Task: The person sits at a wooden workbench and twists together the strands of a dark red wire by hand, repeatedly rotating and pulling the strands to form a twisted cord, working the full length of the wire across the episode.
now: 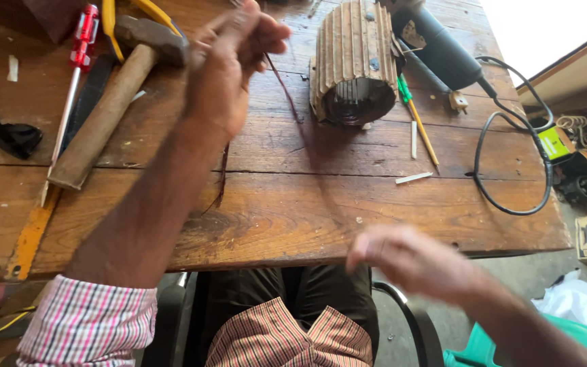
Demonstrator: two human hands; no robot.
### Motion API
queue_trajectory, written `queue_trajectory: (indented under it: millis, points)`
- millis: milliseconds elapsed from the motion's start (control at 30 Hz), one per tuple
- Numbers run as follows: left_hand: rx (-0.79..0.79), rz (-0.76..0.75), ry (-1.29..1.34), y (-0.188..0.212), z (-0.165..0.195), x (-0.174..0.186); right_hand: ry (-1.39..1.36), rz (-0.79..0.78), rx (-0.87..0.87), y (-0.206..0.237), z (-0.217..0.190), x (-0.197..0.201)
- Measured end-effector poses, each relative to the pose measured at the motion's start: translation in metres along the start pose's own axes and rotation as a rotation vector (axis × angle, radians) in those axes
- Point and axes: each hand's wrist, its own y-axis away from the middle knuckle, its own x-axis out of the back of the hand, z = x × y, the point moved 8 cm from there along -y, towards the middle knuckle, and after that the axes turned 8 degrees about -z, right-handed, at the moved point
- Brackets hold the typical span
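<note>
My left hand (229, 61) is raised over the wooden table (293, 204), fingers pinched on a thin dark wire (281, 85) that runs down toward the table and back toward me. My right hand (409, 261) is blurred at the table's near edge; its fingers look curled, and whether the wire passes through them is unclear. A ribbed cylindrical motor stator (353, 61) lies on its side beyond the wire, its open end facing me.
A hammer (113, 102), a red-handled screwdriver (76, 75) and yellow-handled pliers (113, 17) lie at the left. A dark power tool (436, 44) with a black cable (511, 156), a pencil (419, 126) and white slips sit right of the stator. Boxes and clutter are on the floor right.
</note>
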Motion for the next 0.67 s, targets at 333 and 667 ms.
queue_trajectory:
  millis: [333, 667]
  points:
    - [0.025, 0.101, 0.146, 0.000, -0.002, 0.011, -0.739, 0.415, 0.724, 0.069, -0.022, 0.087]
    - [0.025, -0.049, 0.322, -0.006, -0.003, 0.008, -0.979, -0.402, 0.052, 0.019, 0.005, -0.061]
